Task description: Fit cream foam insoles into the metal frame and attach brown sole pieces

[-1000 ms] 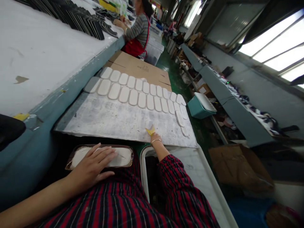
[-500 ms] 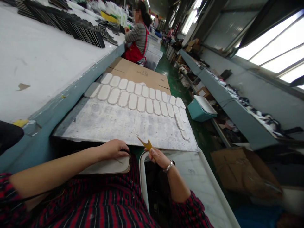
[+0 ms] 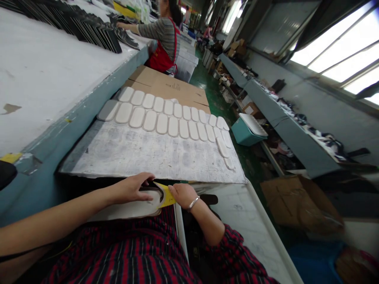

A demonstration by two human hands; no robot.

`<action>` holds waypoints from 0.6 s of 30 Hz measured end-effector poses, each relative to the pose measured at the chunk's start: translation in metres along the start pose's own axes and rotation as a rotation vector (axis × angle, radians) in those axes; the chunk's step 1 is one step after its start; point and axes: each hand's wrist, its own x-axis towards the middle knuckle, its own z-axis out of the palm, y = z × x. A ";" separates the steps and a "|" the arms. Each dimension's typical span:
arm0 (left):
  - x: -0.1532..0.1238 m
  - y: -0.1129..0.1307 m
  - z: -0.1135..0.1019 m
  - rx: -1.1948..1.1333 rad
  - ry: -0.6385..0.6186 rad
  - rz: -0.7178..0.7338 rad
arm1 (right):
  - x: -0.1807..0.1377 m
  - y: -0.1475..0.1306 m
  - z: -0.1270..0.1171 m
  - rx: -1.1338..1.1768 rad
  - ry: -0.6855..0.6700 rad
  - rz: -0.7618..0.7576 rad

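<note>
A white panel with a rounded end [image 3: 127, 210] lies across my lap, with a brownish layered edge. My left hand [image 3: 137, 189] rests over it, thumb stretched on its face and fingers apart from the thumb near the far edge. My right hand [image 3: 184, 195] is closed around a flat yellow tool with a notched, forked end [image 3: 168, 197]. That notch sits around the rounded end of the panel, close to my left fingertips. Beyond my hands, several white rounded-end pieces [image 3: 162, 124] lie in rows on a stained white board [image 3: 142, 154].
A blue-sided bench [image 3: 85, 94] with a row of dark pieces [image 3: 97, 35] runs along the left. Ahead, a person in a red apron [image 3: 164, 51] works there. A white-rimmed bin [image 3: 260, 225] is beside my right arm; a teal bin [image 3: 247, 132] and cardboard box [image 3: 296, 201] stand right.
My right hand has moved left, bringing the yellow tool from above the board's edge onto the panel's end. My left thumb has spread onto the panel. The other person's arm has reached out over the bench.
</note>
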 end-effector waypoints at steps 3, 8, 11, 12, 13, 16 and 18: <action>0.000 -0.004 -0.002 -0.062 -0.061 0.002 | 0.010 -0.008 -0.005 -0.008 0.020 -0.024; 0.006 0.002 -0.009 -0.035 -0.216 0.076 | 0.013 -0.014 -0.008 -0.052 0.128 -0.027; 0.007 0.005 -0.012 -0.056 -0.207 0.094 | 0.013 -0.015 -0.007 -0.065 0.180 -0.038; 0.007 0.005 -0.012 -0.058 -0.208 0.095 | 0.013 -0.015 -0.006 -0.068 0.189 -0.048; 0.006 0.005 -0.012 -0.058 -0.211 0.095 | 0.013 -0.016 -0.006 -0.073 0.193 -0.058; 0.003 0.004 -0.010 -0.028 -0.222 0.087 | 0.011 -0.022 -0.003 -0.079 0.185 -0.089; 0.000 0.002 -0.007 0.011 -0.223 0.070 | 0.009 -0.029 -0.002 -0.078 0.160 -0.093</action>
